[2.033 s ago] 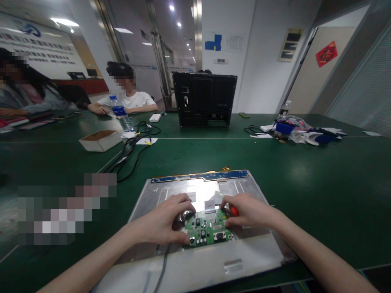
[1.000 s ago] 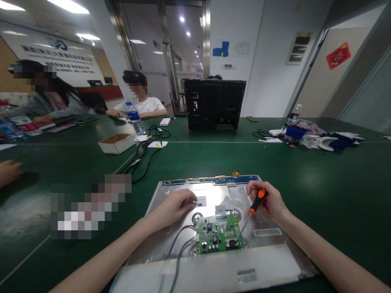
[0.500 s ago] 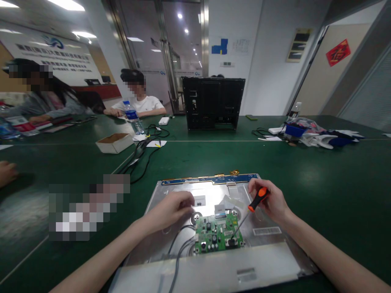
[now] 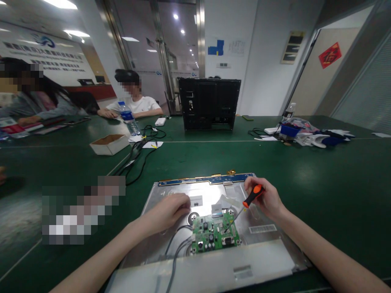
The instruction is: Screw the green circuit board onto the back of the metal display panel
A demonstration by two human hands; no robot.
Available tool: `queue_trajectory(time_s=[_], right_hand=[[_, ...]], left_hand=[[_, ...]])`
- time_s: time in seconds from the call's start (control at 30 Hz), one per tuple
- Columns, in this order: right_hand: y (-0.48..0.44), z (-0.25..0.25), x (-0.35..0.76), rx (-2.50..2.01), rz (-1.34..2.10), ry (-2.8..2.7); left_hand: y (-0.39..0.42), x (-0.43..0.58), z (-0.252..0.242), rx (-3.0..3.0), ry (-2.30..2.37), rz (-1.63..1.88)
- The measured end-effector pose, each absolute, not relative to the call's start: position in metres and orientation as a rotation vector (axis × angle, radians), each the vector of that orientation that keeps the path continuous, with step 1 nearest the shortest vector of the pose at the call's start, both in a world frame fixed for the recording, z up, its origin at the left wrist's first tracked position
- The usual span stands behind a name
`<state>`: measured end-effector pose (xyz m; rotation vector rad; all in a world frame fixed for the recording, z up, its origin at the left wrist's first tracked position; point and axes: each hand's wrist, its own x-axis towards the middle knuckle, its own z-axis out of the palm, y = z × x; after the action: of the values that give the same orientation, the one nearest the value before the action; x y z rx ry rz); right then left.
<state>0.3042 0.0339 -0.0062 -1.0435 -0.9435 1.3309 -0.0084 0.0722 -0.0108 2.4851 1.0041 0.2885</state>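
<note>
1. Right hand (image 4: 269,200): grips screwdriver (image 4: 252,195) by orange handle; tip touches board (image 4: 214,236).
2. Left hand (image 4: 168,212): rests curled on panel (image 4: 275,245), just left of board; pinch or not, cannot tell.
3. Board: sits on panel, between hands.
4. Panel: lies flat on table (image 4: 320,183).

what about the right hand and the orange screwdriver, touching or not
Touching. The head view shows the right hand gripping the screwdriver by its orange handle, shaft slanting down over the green circuit board.
</note>
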Motion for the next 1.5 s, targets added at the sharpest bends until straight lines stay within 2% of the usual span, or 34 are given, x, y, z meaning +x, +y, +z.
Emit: queue_trajectory(time_s=[0.57, 1.5], right_hand=[[0.034, -0.008, 0.307, -1.027, 1.327, -0.969], [0.03, -0.001, 0.304, -1.045, 1.318, -0.992]], left_hand=[[0.058, 0.002, -0.011, 2.311, 0.84, 0.424], [0.062, -0.002, -0.013, 2.079, 0.796, 0.39]])
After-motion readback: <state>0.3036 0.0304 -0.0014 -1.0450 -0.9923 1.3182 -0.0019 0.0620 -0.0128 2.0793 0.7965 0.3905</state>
